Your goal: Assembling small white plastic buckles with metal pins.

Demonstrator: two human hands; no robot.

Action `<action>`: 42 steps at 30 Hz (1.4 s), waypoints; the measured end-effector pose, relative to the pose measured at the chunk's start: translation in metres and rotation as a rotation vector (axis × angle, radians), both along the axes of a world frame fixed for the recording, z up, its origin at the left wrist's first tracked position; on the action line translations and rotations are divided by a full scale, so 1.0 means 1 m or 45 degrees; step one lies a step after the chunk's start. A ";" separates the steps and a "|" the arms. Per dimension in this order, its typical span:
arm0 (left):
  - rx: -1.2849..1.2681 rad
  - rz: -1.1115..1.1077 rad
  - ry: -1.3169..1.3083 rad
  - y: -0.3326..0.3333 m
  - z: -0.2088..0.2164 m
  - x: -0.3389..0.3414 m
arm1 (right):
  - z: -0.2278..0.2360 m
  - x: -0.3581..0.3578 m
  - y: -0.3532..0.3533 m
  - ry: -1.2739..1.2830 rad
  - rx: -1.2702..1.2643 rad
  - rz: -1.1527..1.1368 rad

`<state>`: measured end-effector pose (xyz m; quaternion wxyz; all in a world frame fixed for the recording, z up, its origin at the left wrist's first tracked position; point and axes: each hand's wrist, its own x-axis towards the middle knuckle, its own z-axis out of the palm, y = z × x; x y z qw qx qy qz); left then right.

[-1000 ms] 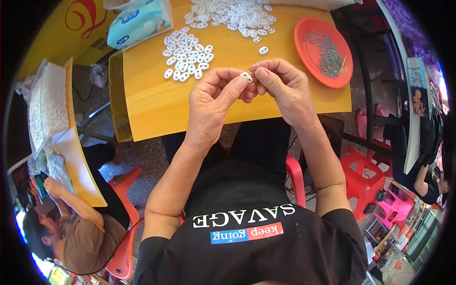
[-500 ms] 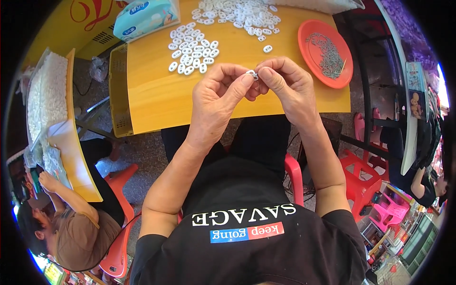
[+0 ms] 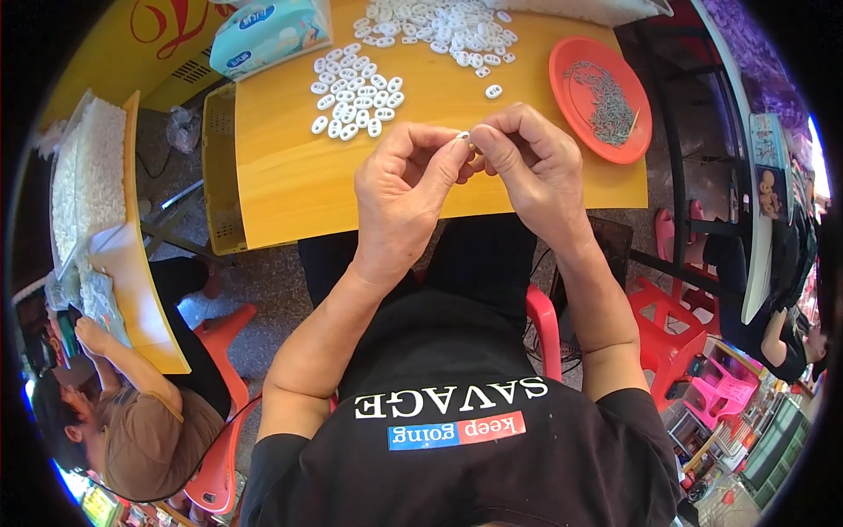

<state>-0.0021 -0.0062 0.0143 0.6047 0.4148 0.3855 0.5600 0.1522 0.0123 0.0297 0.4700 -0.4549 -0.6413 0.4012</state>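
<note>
My left hand (image 3: 399, 189) pinches a small white oval plastic piece (image 3: 462, 135) between thumb and forefinger, above the table's near part. Only a sliver of the piece shows past the fingertips. Against it, the thumb and forefinger of my right hand (image 3: 540, 180) are pressed together; what they hold is hidden. Beyond my left hand lies a loose group of white two-holed oval pieces (image 3: 356, 97), and a larger heap of them (image 3: 448, 26) spreads at the far edge. One single white oval piece (image 3: 493, 91) lies just beyond my fingertips.
At the right, a red plate (image 3: 575, 105) holds many small grey metal pins. A blue tissue pack (image 3: 272, 37) stands on the far left of the yellow table (image 3: 290, 189). A yellow crate (image 3: 221, 176) is beside it. Another person (image 3: 158, 422) sits at a table on the left.
My hands have stayed nearly in place. The fingertips have shifted slightly around the white piece, and less of it shows now.
</note>
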 end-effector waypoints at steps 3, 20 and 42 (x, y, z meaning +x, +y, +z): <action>0.069 0.063 0.062 0.000 -0.003 0.003 | 0.000 -0.005 -0.001 0.079 -0.111 -0.011; -0.251 -0.060 -0.117 0.018 -0.027 -0.022 | -0.026 0.000 0.016 0.077 -0.263 0.059; -0.121 -0.058 0.108 0.010 -0.020 -0.012 | -0.024 -0.002 0.010 0.165 -0.314 0.126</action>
